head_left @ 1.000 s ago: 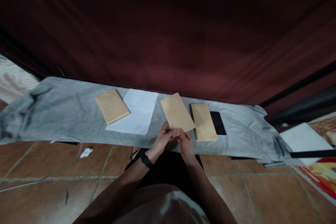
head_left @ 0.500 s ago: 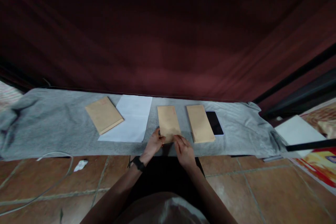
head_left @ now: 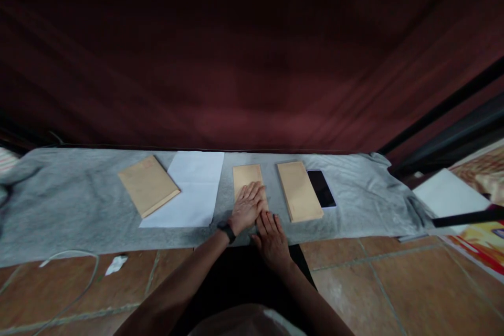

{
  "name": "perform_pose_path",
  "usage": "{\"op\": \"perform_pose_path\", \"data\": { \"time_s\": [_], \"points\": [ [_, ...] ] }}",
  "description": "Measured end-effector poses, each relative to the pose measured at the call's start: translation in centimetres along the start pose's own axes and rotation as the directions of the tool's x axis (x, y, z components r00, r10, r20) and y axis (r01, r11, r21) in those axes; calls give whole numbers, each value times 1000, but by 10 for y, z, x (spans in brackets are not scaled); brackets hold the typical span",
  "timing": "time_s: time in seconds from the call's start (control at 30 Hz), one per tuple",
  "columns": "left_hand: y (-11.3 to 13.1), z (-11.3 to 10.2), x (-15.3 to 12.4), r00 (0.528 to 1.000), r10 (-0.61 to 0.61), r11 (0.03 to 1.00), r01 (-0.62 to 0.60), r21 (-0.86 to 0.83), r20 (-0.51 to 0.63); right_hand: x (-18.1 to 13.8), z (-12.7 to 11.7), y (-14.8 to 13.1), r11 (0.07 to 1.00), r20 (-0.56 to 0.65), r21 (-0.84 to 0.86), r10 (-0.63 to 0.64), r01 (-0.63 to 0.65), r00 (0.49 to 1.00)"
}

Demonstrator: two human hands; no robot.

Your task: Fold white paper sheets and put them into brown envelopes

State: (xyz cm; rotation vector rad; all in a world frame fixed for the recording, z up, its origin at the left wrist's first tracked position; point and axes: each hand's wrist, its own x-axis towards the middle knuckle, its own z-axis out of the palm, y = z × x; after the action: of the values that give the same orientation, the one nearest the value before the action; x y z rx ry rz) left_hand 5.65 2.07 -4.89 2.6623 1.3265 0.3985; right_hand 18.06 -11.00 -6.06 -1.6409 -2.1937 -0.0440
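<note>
A brown paper envelope [head_left: 246, 173] lies on the grey cloth in front of me, its lower half covered by my hands. My left hand [head_left: 248, 206], with a dark band at the wrist, rests flat on it, fingers stretched out. Just to the right and nearer me, my right hand [head_left: 272, 237] lies with extended fingers at the envelope's lower edge. Right of them is a stack of brown envelopes [head_left: 300, 191]. Another brown envelope pile [head_left: 148, 185] lies askew at the left, overlapping white paper sheets [head_left: 197, 184].
A dark-screened phone [head_left: 322, 189] lies beside the right stack. The grey cloth [head_left: 86, 194] covers a long narrow surface before a dark red curtain [head_left: 252, 89]. A white cable [head_left: 92, 273] and a crumpled tissue [head_left: 116, 264] are on the tiled floor.
My left hand has moved from the envelope's lower left corner onto its face and flattened. My right hand has shifted slightly down with its fingers straightened. The view has tilted slightly.
</note>
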Motion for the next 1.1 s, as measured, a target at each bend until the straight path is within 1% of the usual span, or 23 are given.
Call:
{"op": "perform_pose_path", "data": {
  "time_s": [0.13, 0.27, 0.37, 0.43, 0.53, 0.67, 0.83, 1.1],
  "points": [
    [-19, 0, 29, 1000, -14, 999, 14, -50, -11, 3, -4, -1, 999, 28, 29, 16, -17, 999],
    [-29, 1, 54, 997, -65, 994, 62, -86, -31, 4, -6, -1, 998, 42, 51, 25, -27, 999],
    [-31, 3, 64, 993, -112, 991, 110, -77, -32, 4, -6, -1, 998, 49, 57, 21, -24, 999],
    [-31, 2, 65, 993, -116, 991, 113, -73, -29, 5, -6, -1, 998, 51, 59, 25, -28, 998],
    [-32, -1, 56, 998, -55, 996, 55, -76, -4, 5, -7, -1, 998, 55, 57, 25, -28, 998],
    [-29, -6, 29, 998, 37, 995, -32, -92, 52, 4, -8, -2, 998, 54, 50, 30, -33, 998],
    [-21, -9, -4, 992, 96, 991, -87, -106, 83, 2, -6, -3, 998, 30, 54, 37, -39, 999],
    [-12, -13, -40, 980, 159, 985, -149, -89, 118, 1, -4, -2, 996, 51, 80, 35, -39, 998]
  ]
}}
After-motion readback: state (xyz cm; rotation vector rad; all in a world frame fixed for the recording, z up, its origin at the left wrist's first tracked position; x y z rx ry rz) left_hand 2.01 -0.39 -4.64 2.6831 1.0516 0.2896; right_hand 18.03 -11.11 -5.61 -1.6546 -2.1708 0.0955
